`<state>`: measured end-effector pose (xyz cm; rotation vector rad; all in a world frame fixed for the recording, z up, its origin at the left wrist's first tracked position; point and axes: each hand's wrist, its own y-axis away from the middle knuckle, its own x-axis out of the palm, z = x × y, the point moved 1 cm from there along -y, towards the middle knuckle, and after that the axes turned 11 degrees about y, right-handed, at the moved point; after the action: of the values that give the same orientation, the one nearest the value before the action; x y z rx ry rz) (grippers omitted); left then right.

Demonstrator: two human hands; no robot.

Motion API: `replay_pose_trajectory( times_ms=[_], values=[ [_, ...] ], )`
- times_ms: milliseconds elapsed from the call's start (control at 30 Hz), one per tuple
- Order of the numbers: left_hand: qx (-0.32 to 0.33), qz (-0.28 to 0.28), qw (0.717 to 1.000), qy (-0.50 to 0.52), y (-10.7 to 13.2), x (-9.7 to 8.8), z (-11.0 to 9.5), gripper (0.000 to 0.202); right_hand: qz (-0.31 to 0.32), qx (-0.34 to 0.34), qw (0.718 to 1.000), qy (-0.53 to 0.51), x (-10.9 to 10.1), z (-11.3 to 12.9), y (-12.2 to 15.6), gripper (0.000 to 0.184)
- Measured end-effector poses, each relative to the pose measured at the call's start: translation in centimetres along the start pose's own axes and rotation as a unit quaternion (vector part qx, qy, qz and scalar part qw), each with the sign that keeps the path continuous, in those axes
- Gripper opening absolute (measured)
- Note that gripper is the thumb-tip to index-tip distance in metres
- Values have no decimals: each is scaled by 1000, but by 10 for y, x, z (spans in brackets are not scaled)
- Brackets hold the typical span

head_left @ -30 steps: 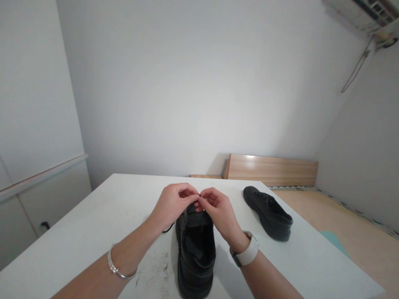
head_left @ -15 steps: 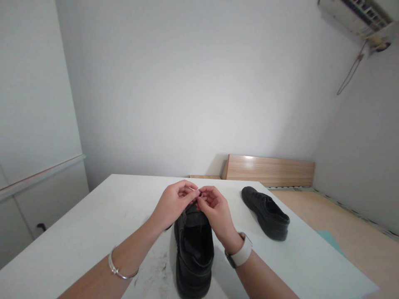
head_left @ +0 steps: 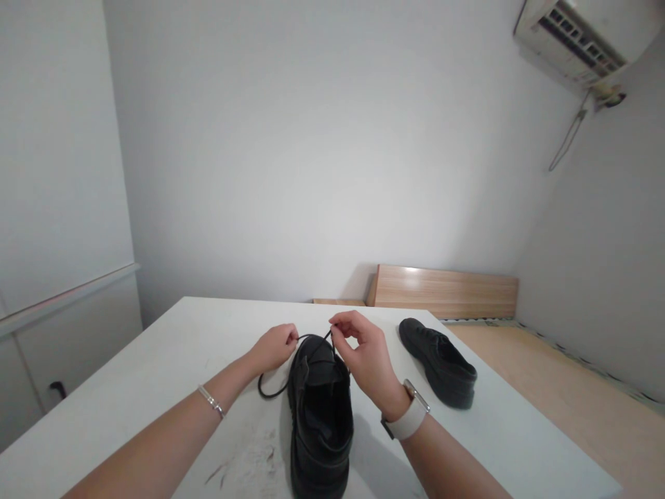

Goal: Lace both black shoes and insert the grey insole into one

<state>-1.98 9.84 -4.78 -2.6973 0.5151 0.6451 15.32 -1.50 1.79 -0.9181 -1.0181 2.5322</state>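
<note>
A black leather shoe [head_left: 319,423] stands on the white table [head_left: 156,395], heel toward me. Its black lace [head_left: 312,338] runs between my two hands above the shoe's front, and a loop of it [head_left: 270,391] hangs down to the table on the left. My left hand [head_left: 273,346] is closed, pinching the lace just left of the shoe. My right hand [head_left: 358,350] pinches the lace's other part between thumb and forefinger over the shoe's tongue. A silver bracelet is on my left wrist, a white-strapped watch on my right.
A second black shoe [head_left: 439,360] lies on the table to the right, near its right edge. Dark scuff marks are on the table by the near shoe. A wooden board [head_left: 447,291] leans at the wall behind. An air conditioner [head_left: 576,34] hangs top right.
My hands have drawn apart: the left moved left and down, pulling the lace out, so a stretch of lace and a hanging loop now show between them.
</note>
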Motion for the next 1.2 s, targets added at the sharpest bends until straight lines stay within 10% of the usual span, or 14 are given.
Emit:
replay_pose_trajectory(
  times_ms=[300, 700, 1000, 1200],
  values=[
    [54, 40, 979, 191, -7, -15, -56, 37, 12, -90, 996, -16, -43, 60, -38, 8],
    [97, 175, 950, 241, 39, 16, -39, 102, -122, -261, 957, 29, -66, 131, -74, 15],
    [77, 5, 986, 145, 40, 51, -29, 33, -172, -381, 902, 107, -48, 161, -72, 21],
    [69, -23, 989, 130, 42, 51, -29, 26, -209, -356, 904, 108, -51, 168, -64, 24]
  ],
)
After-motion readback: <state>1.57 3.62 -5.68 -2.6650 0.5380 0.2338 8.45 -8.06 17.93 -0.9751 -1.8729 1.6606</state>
